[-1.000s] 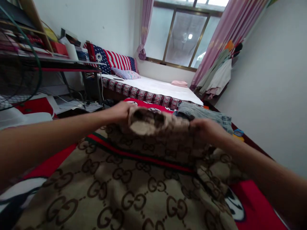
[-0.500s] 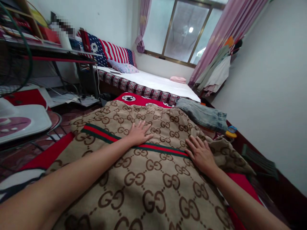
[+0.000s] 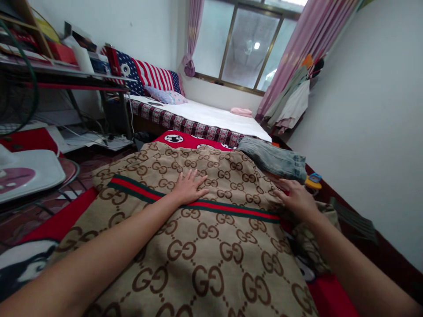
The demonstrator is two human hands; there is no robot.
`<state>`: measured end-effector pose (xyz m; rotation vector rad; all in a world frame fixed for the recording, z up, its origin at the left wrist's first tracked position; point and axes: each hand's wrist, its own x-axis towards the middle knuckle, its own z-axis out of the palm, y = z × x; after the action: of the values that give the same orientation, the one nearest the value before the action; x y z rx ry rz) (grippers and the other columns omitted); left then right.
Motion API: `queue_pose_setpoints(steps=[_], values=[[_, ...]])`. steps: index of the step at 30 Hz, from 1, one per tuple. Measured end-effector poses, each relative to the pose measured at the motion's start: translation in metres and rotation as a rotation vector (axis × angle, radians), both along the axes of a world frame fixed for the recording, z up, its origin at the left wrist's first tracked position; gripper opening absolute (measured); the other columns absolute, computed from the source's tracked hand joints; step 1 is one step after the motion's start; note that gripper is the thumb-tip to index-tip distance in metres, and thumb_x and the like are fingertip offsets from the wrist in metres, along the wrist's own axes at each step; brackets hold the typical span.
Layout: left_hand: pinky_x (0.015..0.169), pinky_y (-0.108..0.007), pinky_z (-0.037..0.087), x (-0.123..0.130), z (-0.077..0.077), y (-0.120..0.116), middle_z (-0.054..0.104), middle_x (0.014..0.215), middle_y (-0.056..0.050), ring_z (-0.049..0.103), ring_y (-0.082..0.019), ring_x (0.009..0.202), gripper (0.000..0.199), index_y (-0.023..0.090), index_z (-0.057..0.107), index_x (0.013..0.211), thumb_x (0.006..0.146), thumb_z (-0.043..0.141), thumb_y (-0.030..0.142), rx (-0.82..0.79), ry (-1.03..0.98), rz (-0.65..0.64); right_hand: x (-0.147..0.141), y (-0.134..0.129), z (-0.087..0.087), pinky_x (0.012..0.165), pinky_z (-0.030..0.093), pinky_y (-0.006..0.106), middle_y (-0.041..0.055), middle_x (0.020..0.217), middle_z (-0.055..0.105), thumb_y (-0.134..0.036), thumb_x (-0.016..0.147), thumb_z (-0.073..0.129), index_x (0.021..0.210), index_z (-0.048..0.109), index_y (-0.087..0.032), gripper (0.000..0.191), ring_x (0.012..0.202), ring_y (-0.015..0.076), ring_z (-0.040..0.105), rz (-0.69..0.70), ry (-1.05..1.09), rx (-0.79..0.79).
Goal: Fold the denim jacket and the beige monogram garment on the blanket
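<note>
A tan garment with a brown GG pattern and a green-red-green stripe lies spread out before me. My left hand rests flat on its middle, just above the stripe, fingers spread. At the garment's right edge is my right hand, fingers stretched out and slightly bent, with nothing seen in its grip. Whether those fingertips press on the cloth is hard to tell. Below the right wrist, a bunched sleeve-like part of the garment lies to the side, partly hidden by the forearm.
Under the garment is a red printed cloth. Folded jeans lie at the far right, near a yellow and blue item. A white-topped bed stands beyond. On the left are a cluttered desk and a white seat.
My right hand has moved right, from lying flat on the garment to its right edge, and the sleeve-like part there has shifted. My left hand stays in place on the cloth.
</note>
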<state>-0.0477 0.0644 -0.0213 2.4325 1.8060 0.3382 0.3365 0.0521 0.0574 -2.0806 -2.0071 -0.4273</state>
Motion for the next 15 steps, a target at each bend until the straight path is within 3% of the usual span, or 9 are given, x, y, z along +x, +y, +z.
queue_pose_setpoints(steps=[4, 6, 8, 10, 13, 15], values=[[0.113, -0.061, 0.008, -0.001, -0.002, 0.001, 0.02, 0.16, -0.01, 0.014, -0.036, 0.146, 0.07, 0.037, 0.03, 0.149, 0.087, 0.034, 0.071, 0.02, -0.02, -0.003, -0.037, 0.034, -0.03, 0.091, 0.044, 0.037, 0.0185, 0.138, 0.052, -0.053, 0.088, 0.05, 0.143, 0.04, -0.01, 0.07, 0.121, 0.0307, 0.053, -0.068, 0.092, -0.007], [0.113, -0.062, 0.01, -0.002, -0.001, -0.001, 0.014, 0.161, -0.009, 0.015, -0.036, 0.146, 0.069, 0.038, 0.03, 0.149, 0.087, 0.038, 0.069, 0.039, -0.035, -0.011, -0.043, 0.045, -0.036, 0.085, 0.045, 0.034, 0.0178, 0.129, 0.06, -0.054, 0.087, 0.052, 0.137, 0.048, -0.011, 0.066, 0.115, 0.0299, 0.058, -0.084, 0.132, -0.099], [0.112, -0.062, 0.013, -0.002, 0.0, -0.003, 0.002, 0.162, -0.007, 0.012, -0.037, 0.146, 0.07, 0.039, 0.025, 0.15, 0.087, 0.044, 0.064, 0.085, -0.058, -0.037, -0.04, 0.05, -0.035, 0.076, 0.045, 0.032, 0.0129, 0.11, 0.069, -0.049, 0.087, 0.053, 0.119, 0.064, -0.018, 0.047, 0.103, 0.0286, 0.063, -0.034, 0.09, -0.147], [0.112, -0.062, 0.017, -0.001, 0.0, -0.004, -0.007, 0.162, -0.005, 0.007, -0.038, 0.147, 0.072, 0.039, 0.02, 0.151, 0.088, 0.049, 0.059, 0.142, -0.075, -0.092, -0.031, 0.052, -0.031, 0.069, 0.043, 0.031, 0.0103, 0.096, 0.072, -0.047, 0.086, 0.052, 0.106, 0.07, -0.022, 0.037, 0.093, 0.0281, 0.066, -0.024, 0.032, -0.038], [0.114, -0.059, 0.017, 0.001, -0.001, -0.002, 0.005, 0.162, -0.002, 0.008, -0.035, 0.147, 0.067, 0.037, 0.025, 0.15, 0.09, 0.045, 0.058, 0.149, -0.053, -0.194, -0.016, 0.051, -0.034, 0.064, 0.04, 0.032, 0.0104, 0.088, 0.072, -0.053, 0.085, 0.05, 0.109, 0.069, -0.024, 0.042, 0.086, 0.0288, 0.066, -0.152, 0.058, 0.133], [0.114, -0.059, 0.017, 0.002, -0.002, 0.0, 0.017, 0.16, 0.0, 0.015, -0.034, 0.146, 0.061, 0.037, 0.033, 0.147, 0.091, 0.04, 0.059, 0.112, -0.028, -0.232, -0.01, 0.052, -0.043, 0.063, 0.04, 0.032, 0.0116, 0.089, 0.072, -0.053, 0.087, 0.047, 0.11, 0.069, -0.024, 0.043, 0.087, 0.03, 0.066, -0.224, 0.067, 0.048]])
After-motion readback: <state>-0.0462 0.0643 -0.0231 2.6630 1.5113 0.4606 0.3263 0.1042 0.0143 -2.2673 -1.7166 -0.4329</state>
